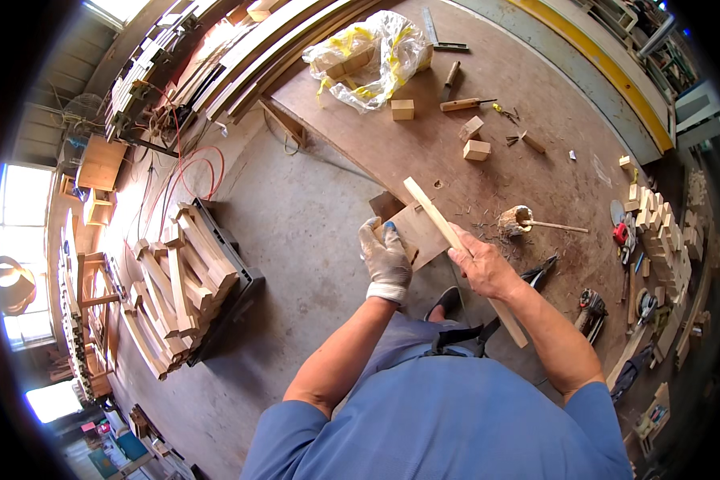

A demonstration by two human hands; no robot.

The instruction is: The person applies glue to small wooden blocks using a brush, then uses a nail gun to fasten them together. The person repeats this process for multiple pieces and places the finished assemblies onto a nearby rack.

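My left hand (386, 258), in a pale work glove, is closed on the left edge of a small flat wooden board (422, 234) with dark slots in it. In my bare right hand (488, 270) is a long, thin wooden strip (430, 206), gripped near its middle. The strip slants across the board's right side, its far end over the workbench and its near end by my waist. I cannot tell whether strip and board touch. A dark brown block (386, 205) shows just beyond the board.
On the brown workbench (568, 184) are wooden blocks (478, 150), a chisel (461, 105), a plastic bag (364, 64), a metal square (444, 46) and a pot with a stick (515, 221). Stacked blocks (662, 228) stand right. Curved wooden pieces (182, 292) are piled on the floor, left.
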